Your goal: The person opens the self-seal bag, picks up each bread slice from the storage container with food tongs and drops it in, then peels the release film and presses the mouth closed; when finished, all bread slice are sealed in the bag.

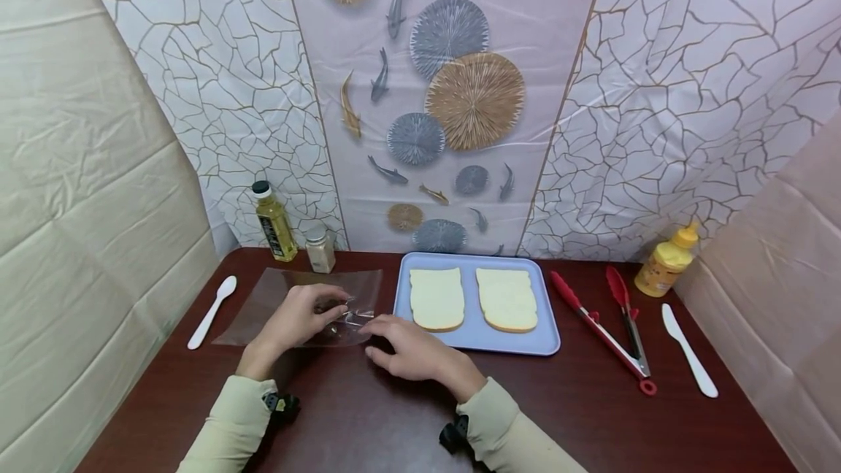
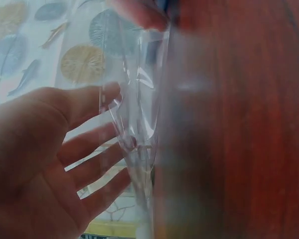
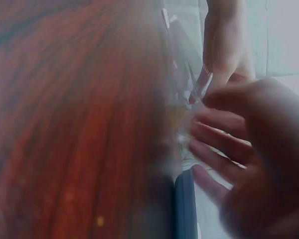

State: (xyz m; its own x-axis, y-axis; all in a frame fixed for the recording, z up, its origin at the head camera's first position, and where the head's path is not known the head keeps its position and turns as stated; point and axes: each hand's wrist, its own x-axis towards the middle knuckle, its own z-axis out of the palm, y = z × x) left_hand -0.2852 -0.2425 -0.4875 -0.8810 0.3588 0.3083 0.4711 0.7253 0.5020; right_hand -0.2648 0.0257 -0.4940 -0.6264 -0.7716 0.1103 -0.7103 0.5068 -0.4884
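Observation:
A clear plastic bag (image 1: 263,305) lies on the table, its right end raised and creased between the two hands. The left hand (image 1: 298,320) holds the bag's raised film between thumb and fingers; in the left wrist view, the thumb (image 2: 92,102) is at the film's edge and the other fingers spread along it. At the bag's right edge, the right hand (image 1: 414,349) pinches the film with its fingertips, partly blurred in the right wrist view. Right of the bag, a light blue tray (image 1: 469,350) bears two bread slices (image 1: 436,298), (image 1: 507,299).
Behind the bag stand an oil bottle (image 1: 274,226) and a seasoning jar (image 1: 320,252). A white spoon (image 1: 213,312) lies at left. Red-tipped tongs (image 1: 607,341), a white knife (image 1: 690,352) and a yellow squeeze bottle (image 1: 665,265) are at right. Cloth walls enclose the table.

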